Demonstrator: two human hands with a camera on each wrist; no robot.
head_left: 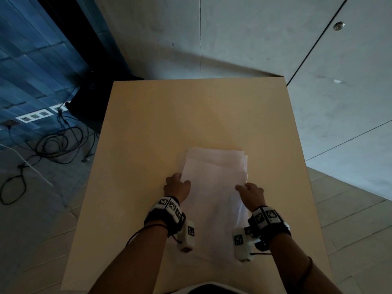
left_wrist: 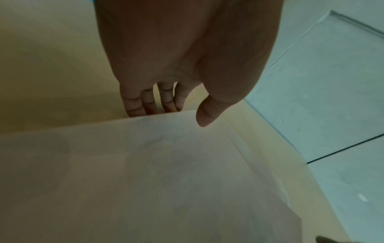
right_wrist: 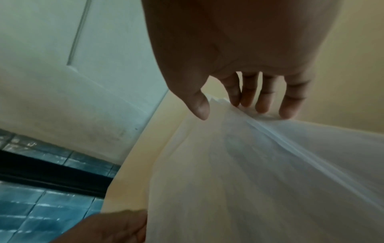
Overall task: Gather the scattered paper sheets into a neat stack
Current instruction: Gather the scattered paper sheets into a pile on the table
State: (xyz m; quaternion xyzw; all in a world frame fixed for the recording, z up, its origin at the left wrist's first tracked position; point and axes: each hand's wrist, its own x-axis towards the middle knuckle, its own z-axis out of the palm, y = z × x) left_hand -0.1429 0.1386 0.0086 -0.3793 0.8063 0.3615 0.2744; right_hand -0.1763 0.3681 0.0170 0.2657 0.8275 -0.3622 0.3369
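Two hands clasp the paper sheets (head_left: 214, 187) by the sides.
The left hand (head_left: 177, 186) tucks its fingers (left_wrist: 143, 105) behind the left edge, thumb over it. The right hand (head_left: 251, 193) pinches the lifted right edge. The loosely squared sheets lie between both hands on the table (head_left: 169, 113).

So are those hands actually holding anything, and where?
The paper stack, by its long side edges: the left hand pinches the left edge, the right hand the right.
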